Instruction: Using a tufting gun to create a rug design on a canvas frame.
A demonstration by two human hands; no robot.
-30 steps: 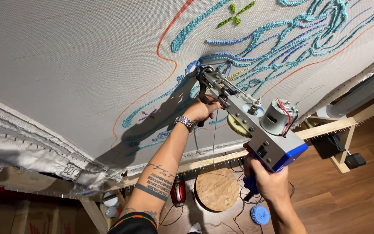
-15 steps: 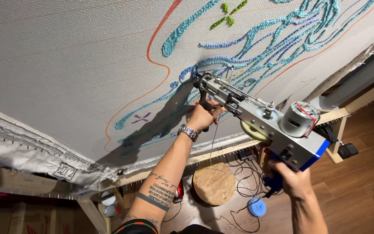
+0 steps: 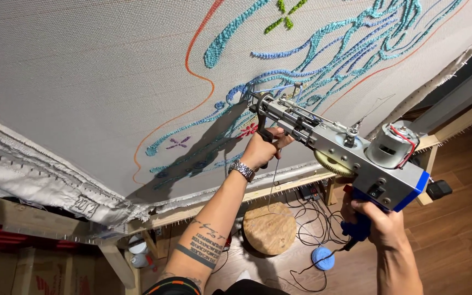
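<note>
- You hold the tufting gun (image 3: 337, 150) with both hands, and its needle tip touches the stretched cloth (image 3: 83, 71), at the blue yarn lines (image 3: 323, 60) in the middle of the cloth.
- Your left hand (image 3: 260, 150) is closed around the black front handle of the gun, just under the needle end; a metal wristwatch (image 3: 242, 170) sits on this wrist.
- Your right hand (image 3: 381, 221) is clamped on the blue rear grip, below the grey motor (image 3: 391, 145) and the yellow gear.
- On the cloth, many blue and turquoise lines are already tufted, also small green stitches (image 3: 285, 13) above the gun and small pink and purple marks left of it.
- The thin orange outline (image 3: 200, 71) is only drawn, and most of the cloth left of the gun is bare, so I judge much of the design is not yet filled.
- The cloth is fixed on a wooden frame (image 3: 279, 188) that runs under the gun.
- Under the frame, on the wooden floor, you see a round wooden stool (image 3: 269, 226), black cables and a blue yarn ball (image 3: 322, 258).
</note>
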